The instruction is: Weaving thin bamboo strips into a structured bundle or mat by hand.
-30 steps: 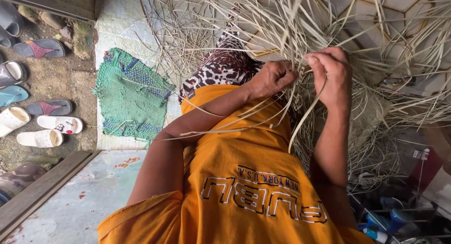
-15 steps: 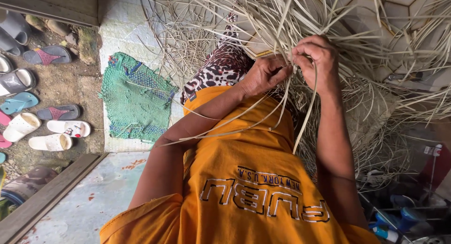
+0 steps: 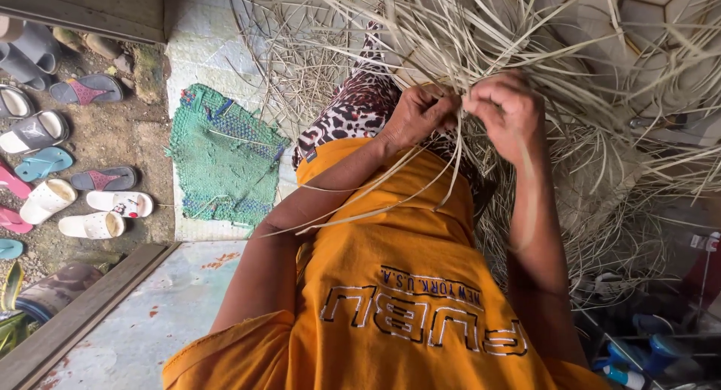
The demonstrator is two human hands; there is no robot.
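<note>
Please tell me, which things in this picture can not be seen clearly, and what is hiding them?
Head view only:
- Fingertips of the left hand and right hand: curled into the pale strips, so the exact grip is hidden.
- The woven piece: cut off by the top and right edges.
- Sandals: some cut off by the left edge.
- Blue things at bottom right: dark, too small to identify.

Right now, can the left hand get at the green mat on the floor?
Probably yes, but not at once. The left hand is closed on the straw strips. The green mat lies on that side with nothing between them.
</note>
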